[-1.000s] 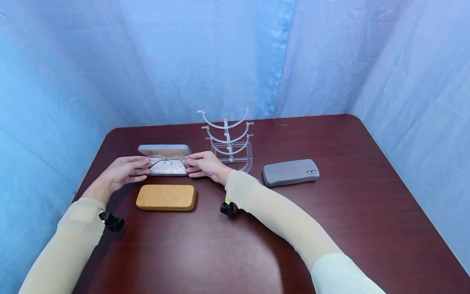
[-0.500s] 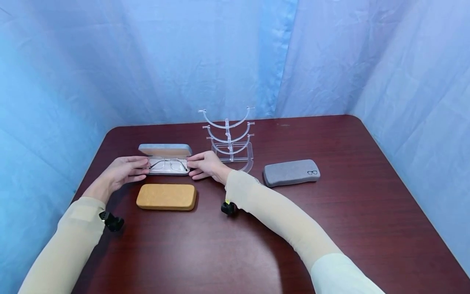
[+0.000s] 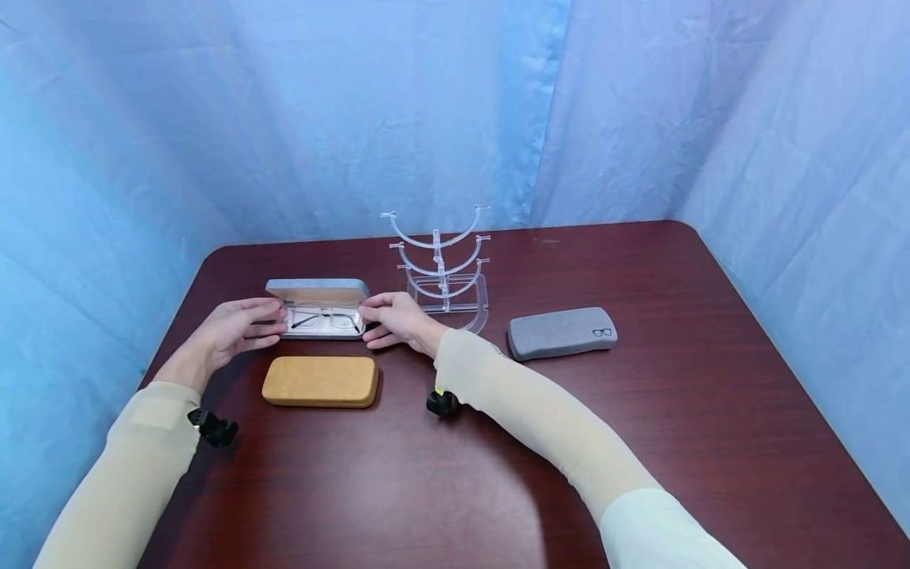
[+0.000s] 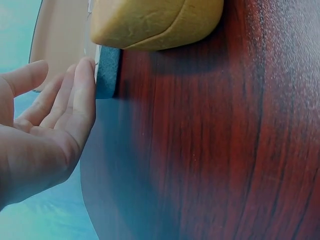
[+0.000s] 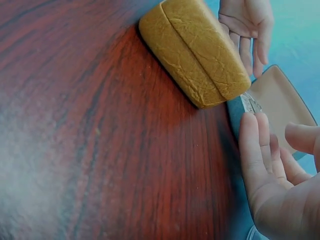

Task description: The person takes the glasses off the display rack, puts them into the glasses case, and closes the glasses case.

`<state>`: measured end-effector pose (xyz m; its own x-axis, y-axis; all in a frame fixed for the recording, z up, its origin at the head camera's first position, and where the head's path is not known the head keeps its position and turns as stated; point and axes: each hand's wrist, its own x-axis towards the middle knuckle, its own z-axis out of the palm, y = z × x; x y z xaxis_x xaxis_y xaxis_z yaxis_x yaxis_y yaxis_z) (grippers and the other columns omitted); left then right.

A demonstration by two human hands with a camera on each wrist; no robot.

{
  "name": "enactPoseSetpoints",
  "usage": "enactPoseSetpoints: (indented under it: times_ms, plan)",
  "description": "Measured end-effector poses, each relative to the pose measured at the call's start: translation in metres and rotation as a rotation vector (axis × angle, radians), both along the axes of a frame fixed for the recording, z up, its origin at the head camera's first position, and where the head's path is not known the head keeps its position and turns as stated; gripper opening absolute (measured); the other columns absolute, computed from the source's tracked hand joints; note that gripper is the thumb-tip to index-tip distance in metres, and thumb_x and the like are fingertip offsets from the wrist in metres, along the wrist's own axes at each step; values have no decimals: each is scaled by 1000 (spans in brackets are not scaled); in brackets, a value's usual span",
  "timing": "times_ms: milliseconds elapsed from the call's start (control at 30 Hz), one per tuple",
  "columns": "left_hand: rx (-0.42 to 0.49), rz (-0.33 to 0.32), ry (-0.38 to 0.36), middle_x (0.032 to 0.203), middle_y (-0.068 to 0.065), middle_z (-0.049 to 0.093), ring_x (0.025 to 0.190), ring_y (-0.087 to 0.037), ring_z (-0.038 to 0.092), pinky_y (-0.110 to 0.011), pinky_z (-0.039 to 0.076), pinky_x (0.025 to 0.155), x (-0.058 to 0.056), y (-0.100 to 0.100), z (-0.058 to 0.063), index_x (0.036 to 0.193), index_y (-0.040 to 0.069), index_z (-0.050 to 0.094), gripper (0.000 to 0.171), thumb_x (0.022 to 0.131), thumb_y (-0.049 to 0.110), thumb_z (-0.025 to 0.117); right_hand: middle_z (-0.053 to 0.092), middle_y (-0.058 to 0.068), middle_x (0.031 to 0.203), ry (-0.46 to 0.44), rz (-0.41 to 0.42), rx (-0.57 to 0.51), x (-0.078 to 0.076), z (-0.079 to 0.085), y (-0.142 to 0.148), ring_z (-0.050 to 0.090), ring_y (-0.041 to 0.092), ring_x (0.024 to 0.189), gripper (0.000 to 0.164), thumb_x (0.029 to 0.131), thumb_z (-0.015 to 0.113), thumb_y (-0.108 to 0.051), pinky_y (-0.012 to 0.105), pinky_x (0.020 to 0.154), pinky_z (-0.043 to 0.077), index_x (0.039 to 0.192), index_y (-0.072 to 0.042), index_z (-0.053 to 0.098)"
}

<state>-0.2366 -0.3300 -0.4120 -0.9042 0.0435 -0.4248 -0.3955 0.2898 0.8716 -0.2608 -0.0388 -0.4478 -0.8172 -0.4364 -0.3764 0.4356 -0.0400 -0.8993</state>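
Thin-framed eyeglasses lie folded in the white-lined base of a blue-grey glasses case, its lid raised at the back. My left hand is at the case's left end, fingers extended; in the left wrist view the thumb stands apart from the fingers, with nothing pinched. At the right end, my right hand has its fingertips by the rim. The right wrist view shows those fingers nearly straight and the thumb away from them. A closed mustard glasses case lies just in front.
Behind and to the right of my right hand stands a clear eyeglass display rack with three curved holders. A closed grey glasses case with a small glasses print sits farther right on the dark wood table. Blue curtains surround the table.
Both hands have lowered the eyeglasses from just above the open case into its base and let go of them. The fingers have loosened and drawn slightly apart.
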Motion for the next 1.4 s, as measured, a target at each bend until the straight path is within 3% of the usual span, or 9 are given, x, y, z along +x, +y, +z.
enactPoseSetpoints:
  times_ms: [233,367,500,600,700,867,1067,1400]
  plan:
    - [31,-8,2,115,6,69,99,-7,70,-29,58,89,1,-2,6,159,3,30,71,103,37,60,67,10,105,9,-27,13,-2,3,0,66,18,64,28,101,66,-17,30,59,61,126,-6,59]
    - [51,-10,12,108,12,69,99,-7,70,-28,58,87,1,-5,11,159,3,29,74,102,38,61,64,8,104,20,-64,18,-4,6,0,63,18,65,34,99,70,-22,31,60,60,126,-9,53]
    - [49,6,18,127,0,61,104,-10,68,-29,59,87,-1,-6,14,150,8,39,64,101,39,64,63,7,114,29,-73,27,-6,10,1,64,22,76,46,98,71,-28,33,65,62,134,-11,48]
    - [47,14,6,149,-14,42,121,-19,58,-31,58,89,-3,-6,14,147,13,38,62,100,44,63,60,8,126,31,-60,43,-7,10,1,67,25,91,55,98,70,-32,35,72,62,142,-10,45]
    - [59,10,-13,162,-19,23,139,-34,40,-34,56,94,-5,-7,15,158,12,26,78,99,51,60,55,11,139,32,-45,52,-7,11,2,66,28,108,61,99,68,-35,37,80,62,148,-8,43]
    - [71,-4,-35,168,-17,7,151,-39,20,-45,45,109,-6,-7,14,164,15,0,96,98,60,54,48,12,151,51,-18,25,-9,10,1,59,33,125,67,101,63,-40,40,90,59,154,-6,38]
    - [80,0,-27,168,-18,6,152,-40,18,-57,28,118,-8,-3,11,163,21,-8,104,93,71,51,49,13,150,45,3,7,-10,11,1,54,35,129,62,102,60,-43,40,93,57,150,-6,45]
    - [52,-8,-36,166,-22,12,150,-41,19,-60,29,117,-8,-3,7,164,22,-5,106,90,77,47,50,13,148,46,-6,29,-11,15,-2,53,34,131,60,101,62,-45,39,93,57,149,-12,49]
